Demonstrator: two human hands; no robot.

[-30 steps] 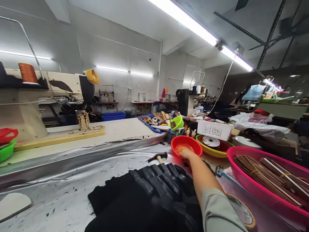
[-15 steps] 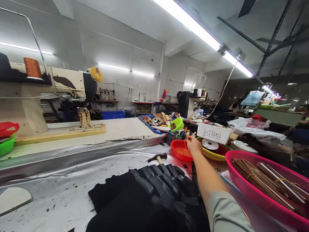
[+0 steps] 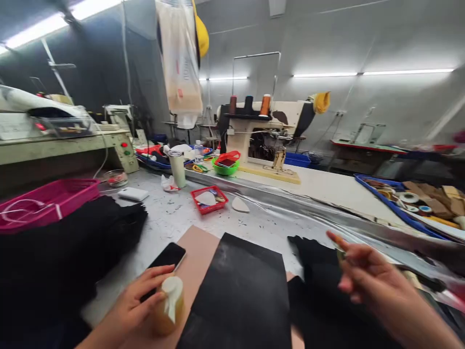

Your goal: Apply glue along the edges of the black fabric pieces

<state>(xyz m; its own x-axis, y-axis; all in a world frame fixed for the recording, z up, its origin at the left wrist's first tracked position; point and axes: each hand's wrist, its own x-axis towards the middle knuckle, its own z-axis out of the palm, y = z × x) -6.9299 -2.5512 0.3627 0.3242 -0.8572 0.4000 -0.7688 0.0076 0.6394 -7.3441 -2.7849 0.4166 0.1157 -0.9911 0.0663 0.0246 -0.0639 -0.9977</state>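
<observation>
Left hand closed around bottle, just left of black sheet, beside phone. Right hand right of sheet, blurred; grip impossible to tell.

Your sewing workshop: industrial sewing machine with thread cones at centre, parts-littered worktable at right.
</observation>
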